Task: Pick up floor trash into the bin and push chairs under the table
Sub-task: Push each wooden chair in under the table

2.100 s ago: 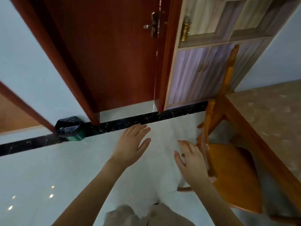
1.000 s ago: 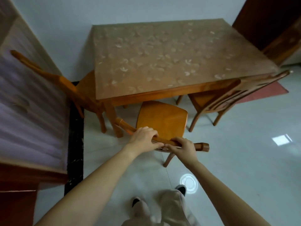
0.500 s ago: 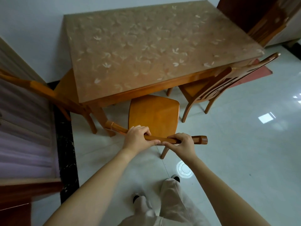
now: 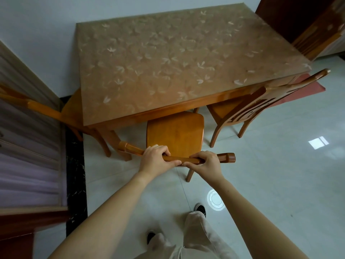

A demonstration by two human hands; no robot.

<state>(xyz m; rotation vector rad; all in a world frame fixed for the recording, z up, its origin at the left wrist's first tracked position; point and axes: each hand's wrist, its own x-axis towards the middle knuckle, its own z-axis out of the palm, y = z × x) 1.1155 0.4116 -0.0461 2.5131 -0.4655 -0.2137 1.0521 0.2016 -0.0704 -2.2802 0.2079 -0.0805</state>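
Note:
A wooden chair (image 4: 174, 130) stands in front of me at the near edge of the wooden table (image 4: 168, 58), which has a leaf-patterned cover. The far part of its seat lies under the tabletop. My left hand (image 4: 155, 159) and my right hand (image 4: 207, 164) both grip the chair's top back rail, side by side, thumbs nearly touching. No trash or bin shows in this view.
A second chair (image 4: 261, 107) stands at the table's right near corner, partly under it. A third chair (image 4: 46, 111) sits at the left end against a pale cabinet (image 4: 26, 146). A fourth chair back (image 4: 317, 38) shows far right. White tiled floor lies to the right.
I turned from the door and bin to the table and took hold of the chair's back rail with both hands. Over the last second the seat slid further under the table.

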